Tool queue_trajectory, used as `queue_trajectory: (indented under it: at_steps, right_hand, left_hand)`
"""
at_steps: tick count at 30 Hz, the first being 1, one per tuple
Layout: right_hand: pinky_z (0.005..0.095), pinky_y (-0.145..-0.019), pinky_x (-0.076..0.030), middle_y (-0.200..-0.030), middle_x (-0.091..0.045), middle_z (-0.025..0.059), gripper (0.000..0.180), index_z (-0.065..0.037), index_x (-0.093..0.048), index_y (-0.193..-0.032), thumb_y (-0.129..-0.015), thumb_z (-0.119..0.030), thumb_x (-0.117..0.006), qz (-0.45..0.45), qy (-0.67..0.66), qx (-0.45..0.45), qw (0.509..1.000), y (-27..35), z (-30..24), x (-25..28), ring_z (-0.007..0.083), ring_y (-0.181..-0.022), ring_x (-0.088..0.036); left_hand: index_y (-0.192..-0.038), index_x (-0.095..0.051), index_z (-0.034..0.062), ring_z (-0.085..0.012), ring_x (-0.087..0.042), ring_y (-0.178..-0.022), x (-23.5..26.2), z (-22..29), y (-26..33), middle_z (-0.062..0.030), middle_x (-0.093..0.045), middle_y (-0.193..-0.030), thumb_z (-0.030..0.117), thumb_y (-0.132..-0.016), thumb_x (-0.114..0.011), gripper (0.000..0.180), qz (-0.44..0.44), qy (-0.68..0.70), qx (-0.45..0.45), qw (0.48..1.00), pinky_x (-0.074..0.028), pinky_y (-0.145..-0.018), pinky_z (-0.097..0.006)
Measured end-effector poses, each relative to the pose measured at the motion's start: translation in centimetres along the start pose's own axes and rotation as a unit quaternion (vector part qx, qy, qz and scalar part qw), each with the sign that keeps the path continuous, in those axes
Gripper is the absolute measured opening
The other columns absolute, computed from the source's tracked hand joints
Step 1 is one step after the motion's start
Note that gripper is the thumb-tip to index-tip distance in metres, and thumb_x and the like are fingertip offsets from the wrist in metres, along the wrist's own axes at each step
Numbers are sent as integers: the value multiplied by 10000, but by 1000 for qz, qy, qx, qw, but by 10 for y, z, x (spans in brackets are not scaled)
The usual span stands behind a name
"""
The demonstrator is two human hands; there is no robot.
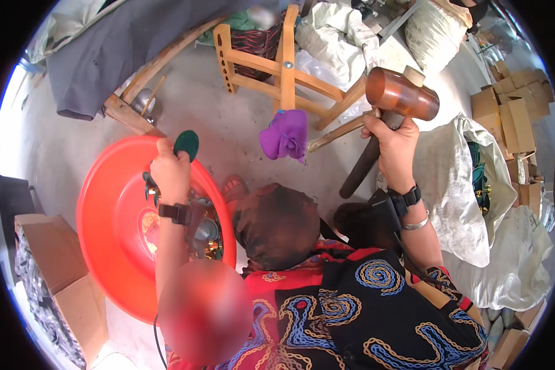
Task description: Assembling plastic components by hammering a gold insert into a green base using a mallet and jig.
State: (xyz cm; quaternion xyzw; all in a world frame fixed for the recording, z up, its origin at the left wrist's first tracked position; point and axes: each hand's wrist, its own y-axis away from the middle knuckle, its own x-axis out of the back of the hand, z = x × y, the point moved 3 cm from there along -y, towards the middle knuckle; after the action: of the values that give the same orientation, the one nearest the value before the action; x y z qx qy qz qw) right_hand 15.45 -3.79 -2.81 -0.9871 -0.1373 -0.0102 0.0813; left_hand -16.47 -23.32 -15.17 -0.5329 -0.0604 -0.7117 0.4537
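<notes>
My left hand (170, 171) is raised over the right side of a large red basin (108, 185). Between its thumb and fingers it pinches a dark green round disc (187, 145). Small dark and brass-coloured parts show below that hand, and shiny metal pieces (205, 229) lie in the basin, partly hidden by my forearm. On the right, my right hand (393, 145) is closed round the dark handle of a mallet (402, 94). The mallet has a glossy amber-brown cylindrical head, held up above the fingers, and its handle slants down to the left.
Ahead stands a wooden frame (288, 80), with purple cloth (283, 134) wrapped round its near end. White sacks (453, 185) line the right, one with green pieces inside. Cardboard boxes (517, 120) are stacked beyond. An open carton (61, 265) sits left of the basin.
</notes>
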Motion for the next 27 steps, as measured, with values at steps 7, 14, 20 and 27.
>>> queue_trajectory:
  at_steps: [7, 14, 20, 27]
  right_hand:
    - [260, -539, -497, -746, -611, 69, 223, 29, -555, -933, -735, 84, -642, 18, -40, 77, 996, -5, -29, -2, 133, -584, -591]
    - [251, -585, -507, -779, -648, 62, 166, 29, -604, -905, -750, 36, -664, 10, 21, 186, 982, -14, -79, -17, 118, -630, -612]
    - [226, -629, -497, -812, -666, 28, 134, 1, -648, -879, -755, -10, -697, -75, 127, 216, 965, -17, -70, -48, 82, -676, -609]
    - [281, -676, -516, -802, -679, 71, 192, -60, -661, -908, -717, -41, -666, -122, 208, 333, 912, -25, -52, -64, 170, -722, -656]
  left_hand:
    - [-1036, -632, 76, -292, -657, -756, 11, 108, -16, -136, -671, -882, -45, -752, -585, 312, 38, 327, -189, 925, -525, -670, -316]
    - [-956, -663, 110, -253, -617, -957, -35, 159, 7, -83, -638, -1011, 45, -673, -639, 291, 33, 279, -423, 861, -509, -744, -352]
    - [-932, -663, 104, -271, -604, -990, -41, 156, 10, -80, -636, -1019, 76, -651, -658, 283, 40, 265, -427, 864, -501, -758, -377]
    - [-915, -657, 86, -285, -606, -960, -31, 152, 8, -95, -639, -981, 47, -642, -672, 276, -16, 329, -379, 865, -488, -763, -388]
